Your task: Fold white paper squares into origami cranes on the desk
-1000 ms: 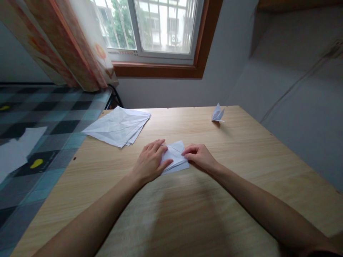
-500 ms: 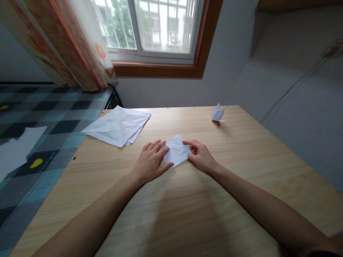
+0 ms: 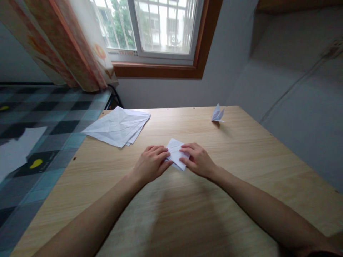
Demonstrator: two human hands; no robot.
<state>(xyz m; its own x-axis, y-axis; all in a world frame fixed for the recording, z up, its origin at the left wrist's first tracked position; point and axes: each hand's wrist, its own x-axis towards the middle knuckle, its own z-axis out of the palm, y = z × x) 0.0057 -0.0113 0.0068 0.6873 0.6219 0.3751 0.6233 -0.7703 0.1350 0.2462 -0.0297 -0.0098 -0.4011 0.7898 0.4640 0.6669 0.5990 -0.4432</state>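
A small folded sheet of white paper [image 3: 174, 149] lies at the middle of the wooden table, roughly square with one corner toward me. My left hand [image 3: 152, 162] grips its left corner, thumb below and fingers above. On the right side, my right hand [image 3: 197, 159] holds the paper between thumb and fingers, with the fingertips resting on the upper layer. A lower layer peeks out along the near edge. The paper's underside is hidden.
Several creased white sheets [image 3: 118, 125] lie stacked at the table's back left. A folded paper figure [image 3: 217, 113] stands near the back right edge. More white paper [image 3: 20, 150] rests on the checked cloth [image 3: 61, 107] at left. The wooden table [image 3: 171, 214] extends toward a wall and window.
The paper's right part has been folded over, making it a compact square. My right hand has shifted slightly left and now sits over the paper. The left hand has barely moved.
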